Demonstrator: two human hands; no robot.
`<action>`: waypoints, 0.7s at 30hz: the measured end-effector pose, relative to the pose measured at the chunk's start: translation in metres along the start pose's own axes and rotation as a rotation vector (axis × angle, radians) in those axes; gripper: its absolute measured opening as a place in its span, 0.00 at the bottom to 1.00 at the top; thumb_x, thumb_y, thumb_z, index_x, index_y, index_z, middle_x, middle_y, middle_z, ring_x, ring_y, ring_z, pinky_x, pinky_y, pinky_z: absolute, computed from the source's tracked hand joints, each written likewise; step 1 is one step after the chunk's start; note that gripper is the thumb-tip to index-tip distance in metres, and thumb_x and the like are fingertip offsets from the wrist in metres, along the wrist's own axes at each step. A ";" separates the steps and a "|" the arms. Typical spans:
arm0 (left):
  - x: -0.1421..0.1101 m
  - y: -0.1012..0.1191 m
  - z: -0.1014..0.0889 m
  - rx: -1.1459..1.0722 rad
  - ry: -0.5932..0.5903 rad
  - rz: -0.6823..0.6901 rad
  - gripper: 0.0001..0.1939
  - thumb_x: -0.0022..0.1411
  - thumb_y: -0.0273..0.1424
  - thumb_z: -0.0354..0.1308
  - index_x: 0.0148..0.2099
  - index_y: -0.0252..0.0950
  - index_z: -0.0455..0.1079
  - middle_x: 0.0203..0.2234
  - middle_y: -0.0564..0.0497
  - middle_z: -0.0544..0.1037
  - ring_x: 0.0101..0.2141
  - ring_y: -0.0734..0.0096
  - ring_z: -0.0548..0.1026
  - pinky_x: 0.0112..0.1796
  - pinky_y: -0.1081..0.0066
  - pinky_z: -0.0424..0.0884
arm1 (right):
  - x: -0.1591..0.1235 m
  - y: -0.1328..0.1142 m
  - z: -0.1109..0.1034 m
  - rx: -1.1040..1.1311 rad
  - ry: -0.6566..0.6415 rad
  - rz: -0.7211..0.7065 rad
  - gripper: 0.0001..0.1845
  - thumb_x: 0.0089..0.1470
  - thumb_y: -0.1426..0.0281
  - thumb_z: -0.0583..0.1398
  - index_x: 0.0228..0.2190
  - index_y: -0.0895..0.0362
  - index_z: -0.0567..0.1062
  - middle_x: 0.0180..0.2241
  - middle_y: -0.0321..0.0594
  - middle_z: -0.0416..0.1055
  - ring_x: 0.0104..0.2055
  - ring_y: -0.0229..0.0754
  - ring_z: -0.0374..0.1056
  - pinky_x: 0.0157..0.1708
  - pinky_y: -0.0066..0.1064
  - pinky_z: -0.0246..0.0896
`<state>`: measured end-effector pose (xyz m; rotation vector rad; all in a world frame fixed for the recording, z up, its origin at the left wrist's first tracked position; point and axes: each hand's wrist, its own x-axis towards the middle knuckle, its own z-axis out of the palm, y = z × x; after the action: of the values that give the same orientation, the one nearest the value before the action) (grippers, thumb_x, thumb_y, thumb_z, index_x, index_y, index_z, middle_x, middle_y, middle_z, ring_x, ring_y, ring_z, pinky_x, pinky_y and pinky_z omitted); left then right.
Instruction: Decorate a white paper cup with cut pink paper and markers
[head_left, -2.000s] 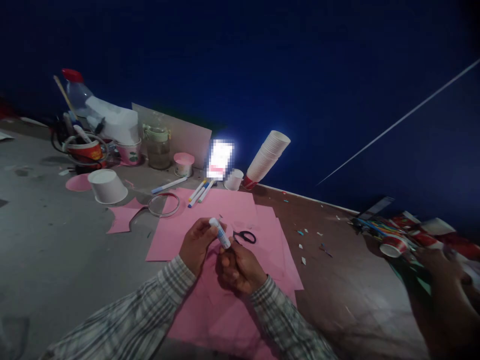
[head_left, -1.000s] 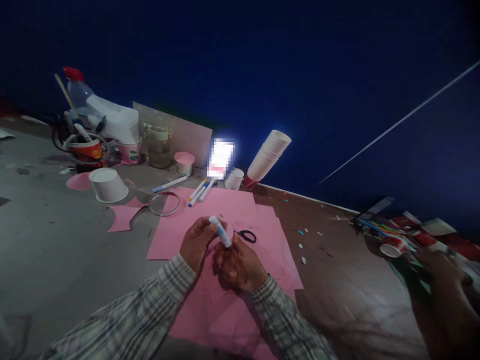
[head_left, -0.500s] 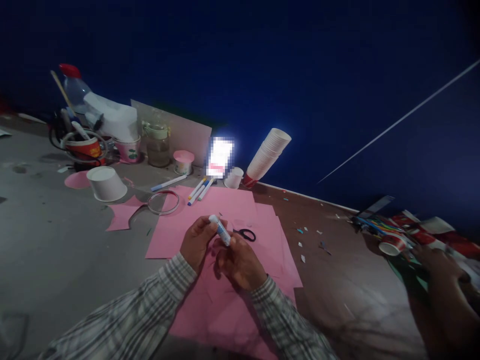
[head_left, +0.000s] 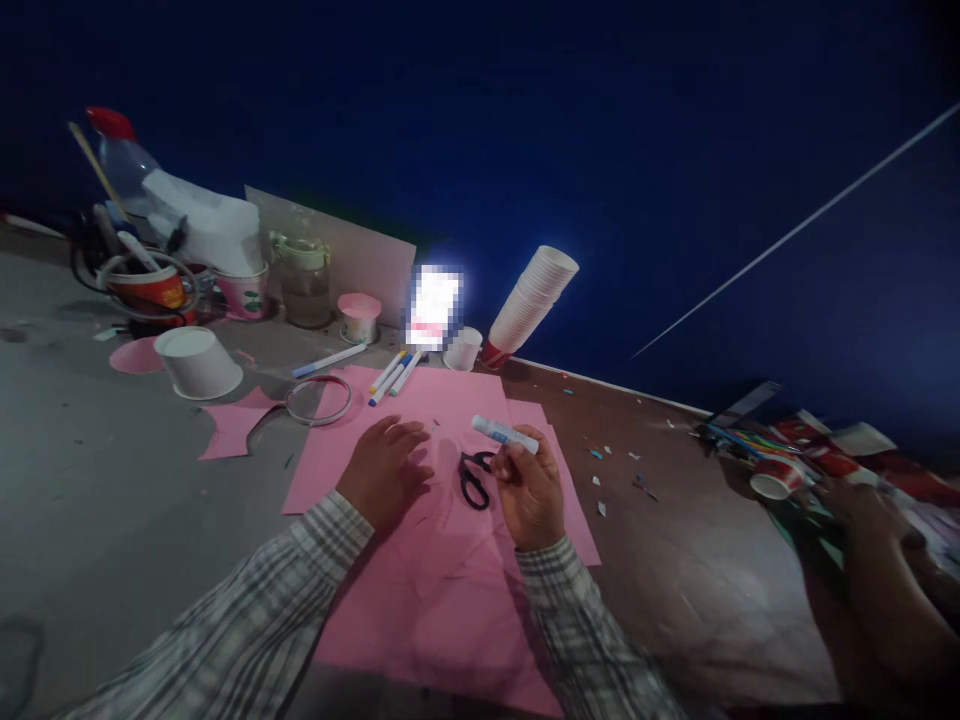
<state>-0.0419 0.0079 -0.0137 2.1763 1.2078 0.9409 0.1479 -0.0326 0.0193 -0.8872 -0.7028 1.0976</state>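
My right hand (head_left: 529,492) is closed round a white glue stick (head_left: 504,433), held roughly level above the pink paper sheet (head_left: 442,610). My left hand (head_left: 385,470) rests on that sheet with its fingers loosely curled and nothing in it. Black scissors (head_left: 474,480) lie on the paper between the two hands, close to the right one.
Beyond the paper lie several markers (head_left: 390,372), a clear tape ring (head_left: 318,399), an upturned white cup (head_left: 196,362), a tilted stack of paper cups (head_left: 529,298) and a jar (head_left: 303,281). Another person's hand (head_left: 870,520) works at the right by a red cup (head_left: 772,478) and coloured scraps.
The hands have come apart: the left let go of the glue stick and dropped onto the paper, while the right carried the stick to the right and turned it level.
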 end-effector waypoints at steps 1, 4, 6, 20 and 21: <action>-0.001 -0.003 0.002 0.104 -0.015 0.037 0.18 0.54 0.35 0.61 0.47 0.36 0.72 0.50 0.42 0.75 0.54 0.50 0.68 0.58 0.47 0.56 | 0.001 0.000 -0.001 -0.020 0.001 -0.028 0.11 0.46 0.67 0.66 0.33 0.54 0.70 0.20 0.26 0.62 0.20 0.30 0.57 0.23 0.24 0.58; -0.006 -0.008 0.009 0.296 -0.085 0.028 0.23 0.56 0.40 0.60 0.52 0.37 0.71 0.54 0.43 0.73 0.58 0.40 0.60 0.57 0.41 0.53 | 0.001 0.001 -0.001 -0.078 -0.007 -0.077 0.10 0.49 0.67 0.64 0.33 0.55 0.70 0.34 0.34 0.72 0.21 0.29 0.61 0.23 0.25 0.60; -0.008 -0.008 0.012 0.346 -0.137 0.011 0.24 0.57 0.40 0.59 0.54 0.38 0.69 0.55 0.44 0.72 0.59 0.37 0.57 0.56 0.38 0.51 | 0.001 0.002 -0.001 -0.112 -0.012 -0.098 0.10 0.50 0.67 0.64 0.33 0.55 0.68 0.44 0.39 0.72 0.20 0.28 0.62 0.22 0.26 0.60; -0.012 -0.019 0.018 0.199 -0.006 0.025 0.10 0.59 0.28 0.50 0.38 0.41 0.73 0.46 0.51 0.79 0.56 0.55 0.65 0.60 0.40 0.34 | -0.005 0.010 -0.001 -0.214 -0.089 -0.099 0.09 0.54 0.67 0.62 0.37 0.54 0.69 0.38 0.37 0.73 0.23 0.30 0.62 0.25 0.26 0.61; -0.012 -0.020 0.018 0.191 0.003 0.032 0.10 0.59 0.30 0.51 0.40 0.41 0.72 0.46 0.50 0.78 0.55 0.54 0.66 0.60 0.40 0.33 | -0.006 0.012 0.000 -0.269 -0.111 -0.092 0.09 0.55 0.66 0.61 0.38 0.54 0.68 0.38 0.37 0.73 0.23 0.30 0.63 0.24 0.26 0.61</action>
<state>-0.0433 0.0065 -0.0434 2.3488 1.3151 0.8728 0.1401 -0.0362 0.0083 -1.0162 -0.9907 0.9892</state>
